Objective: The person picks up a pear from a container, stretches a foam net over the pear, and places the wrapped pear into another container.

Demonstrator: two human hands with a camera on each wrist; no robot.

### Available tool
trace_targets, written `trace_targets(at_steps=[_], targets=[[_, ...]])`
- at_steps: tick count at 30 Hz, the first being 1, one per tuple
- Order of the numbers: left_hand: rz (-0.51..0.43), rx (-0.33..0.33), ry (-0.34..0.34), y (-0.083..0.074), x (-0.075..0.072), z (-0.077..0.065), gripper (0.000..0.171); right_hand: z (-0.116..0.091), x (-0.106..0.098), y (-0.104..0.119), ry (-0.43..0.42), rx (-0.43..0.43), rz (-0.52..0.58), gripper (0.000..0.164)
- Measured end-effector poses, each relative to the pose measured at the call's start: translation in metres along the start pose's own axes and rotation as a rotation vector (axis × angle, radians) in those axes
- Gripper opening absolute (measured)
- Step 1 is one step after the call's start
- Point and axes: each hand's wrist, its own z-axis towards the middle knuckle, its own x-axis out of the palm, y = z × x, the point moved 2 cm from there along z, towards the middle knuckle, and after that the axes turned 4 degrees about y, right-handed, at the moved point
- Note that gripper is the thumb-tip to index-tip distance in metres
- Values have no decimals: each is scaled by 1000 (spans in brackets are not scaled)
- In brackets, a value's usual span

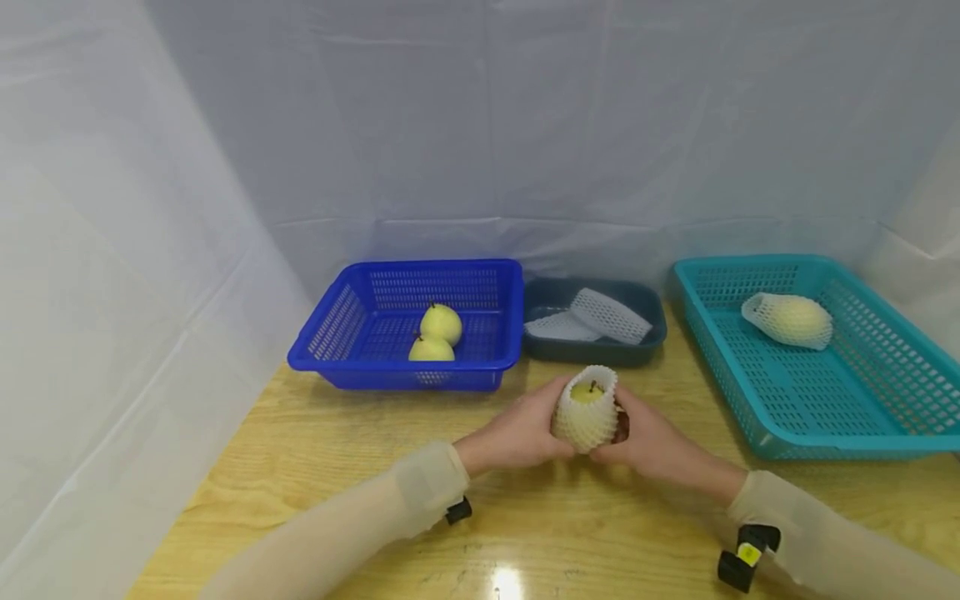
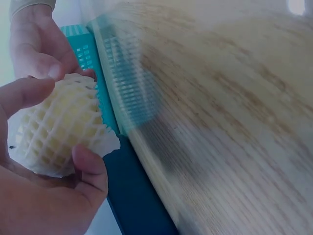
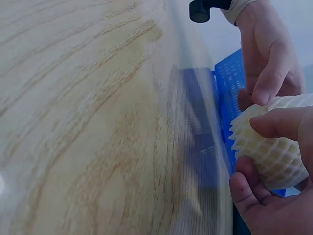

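Note:
A yellow pear [image 1: 587, 392] with a dark stem sits inside a white foam net sleeve [image 1: 585, 427], held just above the front part of the table. My left hand [image 1: 525, 425] grips the sleeved pear from the left, its thumb on the near side. From the right my right hand [image 1: 651, 437] grips the same pear, fingers curled round the netting. In the left wrist view the foam net [image 2: 63, 122] covers most of the fruit. The right wrist view shows both thumbs pressing on the net [image 3: 276, 152].
A blue basket [image 1: 405, 367] at the left holds two bare pears [image 1: 441, 323]. Behind the hands, a dark tray [image 1: 592, 354] contains white foam nets [image 1: 609, 315]. The teal basket [image 1: 720, 367] at the right holds one netted pear [image 1: 797, 321]. White sheeting [image 1: 480, 125] surrounds the wooden table [image 1: 315, 450].

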Motion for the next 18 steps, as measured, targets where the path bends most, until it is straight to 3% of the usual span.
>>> trace_targets(at_steps=[8, 18], targets=[[-24, -52, -40, 2, 6, 0, 93, -3, 2, 4, 4, -55, 31, 90], [-93, -55, -45, 7, 6, 3, 100, -1, 0, 3, 28, -31, 63, 90]])
